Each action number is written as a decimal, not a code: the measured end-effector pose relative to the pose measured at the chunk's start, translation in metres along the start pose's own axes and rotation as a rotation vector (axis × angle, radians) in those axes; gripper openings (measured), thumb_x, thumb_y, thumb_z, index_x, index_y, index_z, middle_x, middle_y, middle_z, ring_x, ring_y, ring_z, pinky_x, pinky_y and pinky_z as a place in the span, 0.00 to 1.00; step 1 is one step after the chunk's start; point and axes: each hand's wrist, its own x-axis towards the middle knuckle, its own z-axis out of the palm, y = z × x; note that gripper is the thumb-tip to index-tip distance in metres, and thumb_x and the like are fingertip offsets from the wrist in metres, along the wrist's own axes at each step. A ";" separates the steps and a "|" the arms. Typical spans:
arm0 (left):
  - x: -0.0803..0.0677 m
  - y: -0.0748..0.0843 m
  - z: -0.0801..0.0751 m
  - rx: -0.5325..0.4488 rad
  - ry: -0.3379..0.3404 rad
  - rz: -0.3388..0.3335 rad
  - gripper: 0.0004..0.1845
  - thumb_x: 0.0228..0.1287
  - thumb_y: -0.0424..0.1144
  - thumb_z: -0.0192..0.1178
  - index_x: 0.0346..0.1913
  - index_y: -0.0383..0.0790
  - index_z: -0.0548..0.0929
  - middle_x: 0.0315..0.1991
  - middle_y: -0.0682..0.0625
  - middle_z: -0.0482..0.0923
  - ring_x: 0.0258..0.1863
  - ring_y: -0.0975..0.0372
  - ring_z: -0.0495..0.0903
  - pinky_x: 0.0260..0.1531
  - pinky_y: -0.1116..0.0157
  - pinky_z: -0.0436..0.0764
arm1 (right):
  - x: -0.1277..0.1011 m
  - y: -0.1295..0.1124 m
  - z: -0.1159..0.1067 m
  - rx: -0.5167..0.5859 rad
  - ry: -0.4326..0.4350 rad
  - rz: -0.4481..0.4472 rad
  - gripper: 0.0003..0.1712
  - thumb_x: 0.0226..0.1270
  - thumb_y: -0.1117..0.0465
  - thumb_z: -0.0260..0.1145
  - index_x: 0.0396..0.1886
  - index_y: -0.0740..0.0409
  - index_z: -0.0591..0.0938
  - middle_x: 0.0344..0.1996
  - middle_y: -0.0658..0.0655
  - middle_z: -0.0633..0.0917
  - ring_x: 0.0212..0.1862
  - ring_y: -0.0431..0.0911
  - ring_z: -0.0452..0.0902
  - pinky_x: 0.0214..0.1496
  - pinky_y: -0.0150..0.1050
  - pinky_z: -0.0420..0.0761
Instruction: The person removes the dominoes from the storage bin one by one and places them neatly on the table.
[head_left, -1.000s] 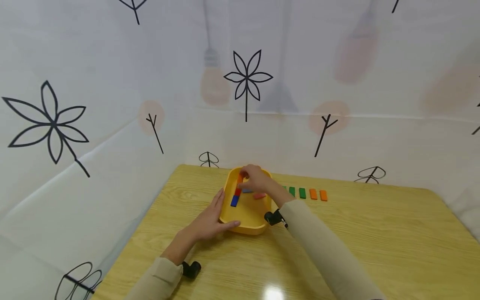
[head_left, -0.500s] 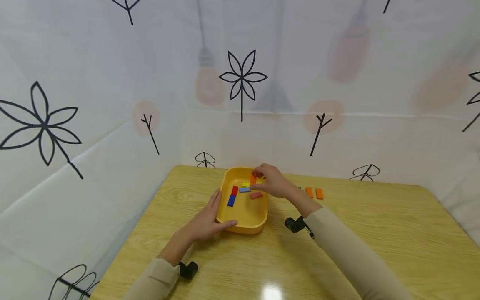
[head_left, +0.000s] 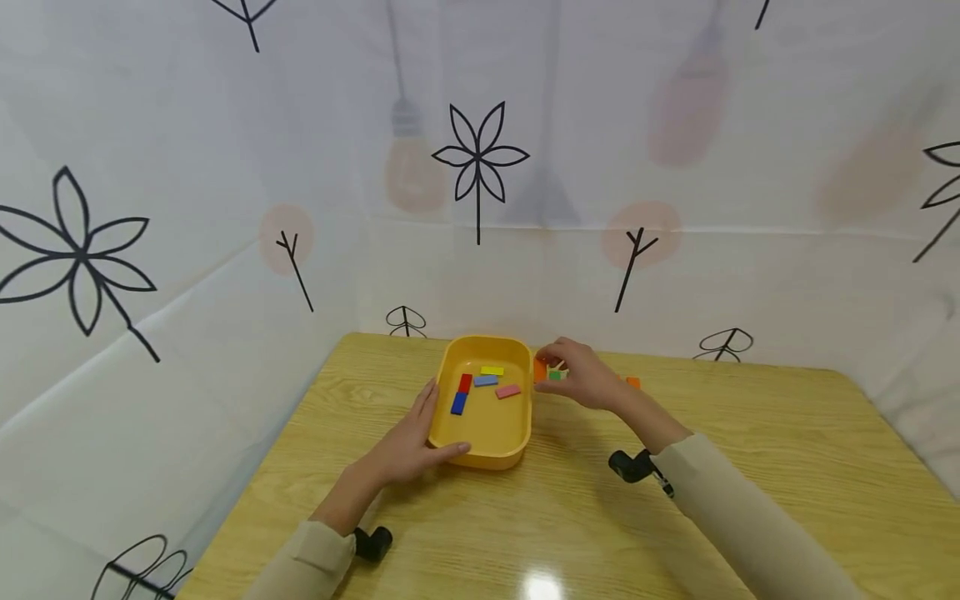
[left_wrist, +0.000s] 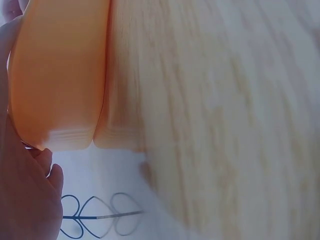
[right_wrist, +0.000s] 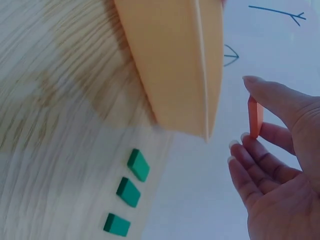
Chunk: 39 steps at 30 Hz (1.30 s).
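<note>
Two hands work on a wood-grain table (head_left: pixel 750 433): the left hand (head_left: pixel 408 446) lies flat-fingered against the smooth yellow plastic tray (head_left: pixel 480 433), while the right hand (head_left: pixel 581 379) pinches a thin orange rectangular block (right_wrist: pixel 255 117) just beside the tray, above three green blocks (right_wrist: pixel 129 192).

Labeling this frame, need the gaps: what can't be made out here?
- Row of blocks on the table: in the head view the right hand hides most; only an orange end shows.
- Tray contents: both wrist views show only its outer wall.
- Left hand grip: cut off by the left wrist frame edge.
- Orange block: seen edge-on, face hidden.
</note>
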 end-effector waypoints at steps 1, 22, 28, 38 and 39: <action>0.000 0.000 0.000 0.000 0.000 -0.003 0.65 0.59 0.77 0.58 0.84 0.51 0.33 0.84 0.54 0.31 0.80 0.48 0.52 0.74 0.45 0.61 | -0.002 0.001 -0.001 0.003 0.003 0.000 0.25 0.66 0.61 0.75 0.57 0.71 0.81 0.47 0.62 0.81 0.51 0.59 0.77 0.56 0.57 0.80; 0.000 -0.001 0.001 -0.001 0.007 0.002 0.65 0.58 0.78 0.58 0.84 0.52 0.33 0.84 0.56 0.31 0.80 0.49 0.53 0.74 0.46 0.61 | -0.056 0.058 -0.035 -0.075 0.039 0.090 0.25 0.65 0.63 0.75 0.56 0.74 0.80 0.44 0.63 0.81 0.49 0.63 0.77 0.54 0.61 0.80; -0.002 0.000 0.000 -0.003 0.002 -0.003 0.65 0.58 0.78 0.58 0.84 0.52 0.32 0.84 0.56 0.30 0.80 0.49 0.52 0.74 0.46 0.61 | -0.068 0.074 -0.045 -0.104 0.034 0.114 0.25 0.64 0.62 0.76 0.55 0.75 0.80 0.44 0.66 0.80 0.48 0.63 0.77 0.53 0.61 0.80; -0.001 0.002 -0.001 -0.003 -0.007 -0.012 0.65 0.58 0.78 0.58 0.84 0.51 0.33 0.84 0.55 0.30 0.80 0.48 0.53 0.73 0.45 0.61 | -0.086 0.124 -0.056 -0.171 0.006 0.167 0.23 0.63 0.65 0.76 0.51 0.78 0.80 0.40 0.66 0.81 0.42 0.59 0.76 0.48 0.59 0.81; -0.001 0.002 -0.001 -0.003 -0.007 -0.012 0.65 0.58 0.78 0.58 0.84 0.51 0.33 0.84 0.55 0.31 0.80 0.48 0.53 0.73 0.44 0.61 | -0.087 0.128 -0.056 -0.172 -0.002 0.166 0.23 0.62 0.66 0.75 0.51 0.79 0.80 0.40 0.67 0.81 0.42 0.59 0.75 0.48 0.60 0.80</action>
